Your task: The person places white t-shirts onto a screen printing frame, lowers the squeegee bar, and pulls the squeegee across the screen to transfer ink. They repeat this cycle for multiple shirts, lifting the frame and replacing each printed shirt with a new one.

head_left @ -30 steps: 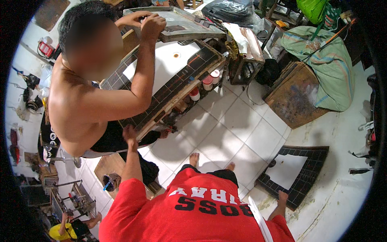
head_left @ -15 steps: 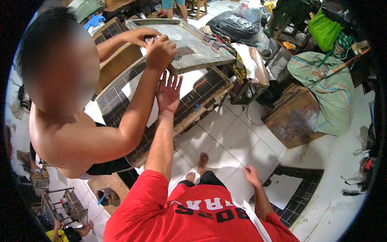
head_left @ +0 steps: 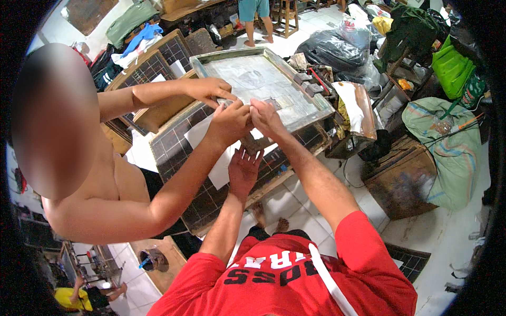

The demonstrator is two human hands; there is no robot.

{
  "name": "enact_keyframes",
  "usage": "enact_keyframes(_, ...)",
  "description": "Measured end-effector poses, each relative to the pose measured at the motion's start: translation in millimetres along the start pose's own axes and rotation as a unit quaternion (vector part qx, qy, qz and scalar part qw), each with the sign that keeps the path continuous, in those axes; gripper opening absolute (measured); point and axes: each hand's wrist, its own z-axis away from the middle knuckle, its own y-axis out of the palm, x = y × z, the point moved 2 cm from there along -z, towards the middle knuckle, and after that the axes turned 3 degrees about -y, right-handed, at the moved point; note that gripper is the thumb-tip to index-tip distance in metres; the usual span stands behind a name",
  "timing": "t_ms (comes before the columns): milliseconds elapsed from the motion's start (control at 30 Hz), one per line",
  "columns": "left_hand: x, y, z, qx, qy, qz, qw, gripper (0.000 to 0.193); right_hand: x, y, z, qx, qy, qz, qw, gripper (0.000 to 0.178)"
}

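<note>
A silk-screen frame (head_left: 326, 113) with a greyish mesh lies tilted above a dark gridded board (head_left: 171, 158). A white sheet (head_left: 221, 171) lies on the board, partly under the frame. My left hand (head_left: 243, 173) is palm up below the frame's near corner, fingers stretched and apart, fingertips at its edge. Above that corner, my right hand (head_left: 268, 118) is closed beside a co-worker's hand (head_left: 230, 122); what its fingers hold is hidden. The co-worker's other hand (head_left: 211, 90) rests at the frame's left side.
To the right stand a metal box (head_left: 358, 118), a brown wooden box (head_left: 403, 181) and a pale green sack (head_left: 443, 147). Black plastic bags (head_left: 329, 50) are heaped behind. Another person's legs (head_left: 253, 21) show at the back. A tin (head_left: 153, 259) stands on a lower-left board.
My right hand has come up from low on the right to the frame's near corner. My left hand stays under that corner. The view has shifted, and the co-worker's hands remain at the frame.
</note>
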Motion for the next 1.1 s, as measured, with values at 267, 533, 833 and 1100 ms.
enact_keyframes(267,-15,-22,-1,-0.081,-0.049,-0.039,0.995,0.043,-11,50,19,0.009,0.025,-0.027,0.999,0.02)
enact_keyframes(533,-19,-50,-5,-0.133,-0.066,-0.038,0.988,0.037,19,58,12,0.095,0.082,0.153,0.98,0.073)
enact_keyframes(833,-2,38,-3,-0.068,-0.01,0.012,0.998,0.033,57,5,-45,0.187,0.004,0.308,0.933,0.092)
enact_keyframes(1100,40,193,-66,0.106,-0.039,-0.072,0.991,0.048,49,-120,-172,0.195,0.013,0.399,0.896,0.094)
